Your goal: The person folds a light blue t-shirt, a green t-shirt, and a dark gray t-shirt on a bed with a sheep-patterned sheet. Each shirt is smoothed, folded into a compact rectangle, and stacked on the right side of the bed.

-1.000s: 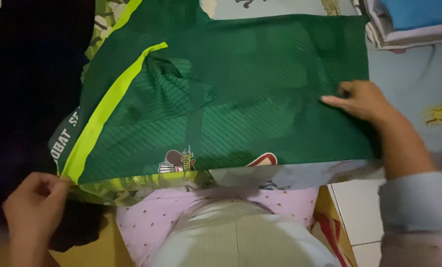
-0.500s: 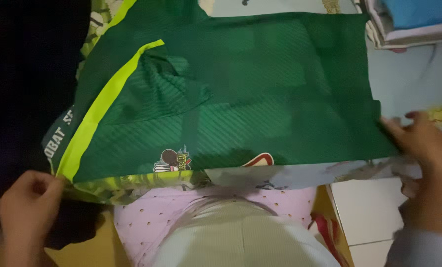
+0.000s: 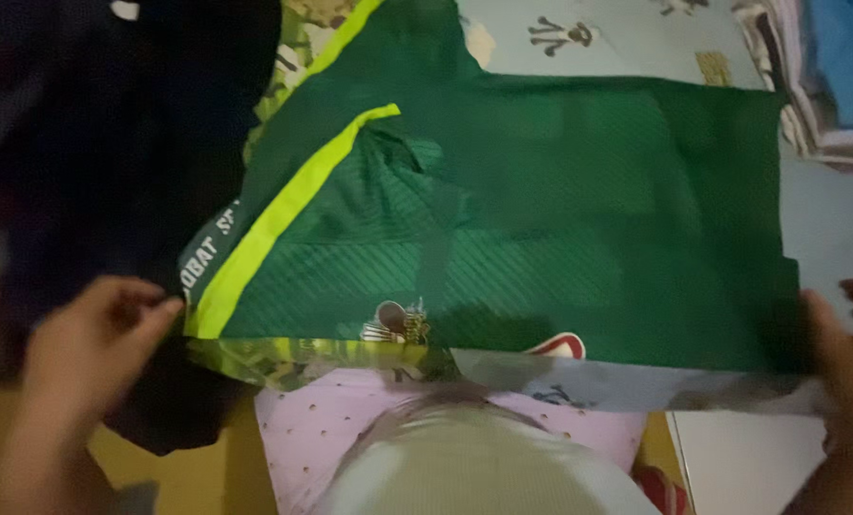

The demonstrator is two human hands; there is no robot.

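Note:
A dark green sports shirt (image 3: 560,210) with a lime-yellow stripe (image 3: 283,215) lies spread flat on a light blue printed sheet. My left hand (image 3: 88,348) pinches the shirt's near-left corner by the end of the stripe. At the right edge of the view, my right hand (image 3: 851,358) grips the shirt's near-right corner, thumb on top of the cloth. A small badge (image 3: 396,322) shows near the shirt's front edge.
A dark garment (image 3: 93,143) lies to the left of the shirt. A stack of folded clothes (image 3: 827,86) sits at the far right. The printed sheet (image 3: 627,38) shows beyond the shirt. Below are my pink dotted lap (image 3: 302,429) and a white tiled floor (image 3: 741,458).
My right hand slid from the middle of the shirt out to its near-right corner and took hold of it. The view shifted, so everything sits further right and lower.

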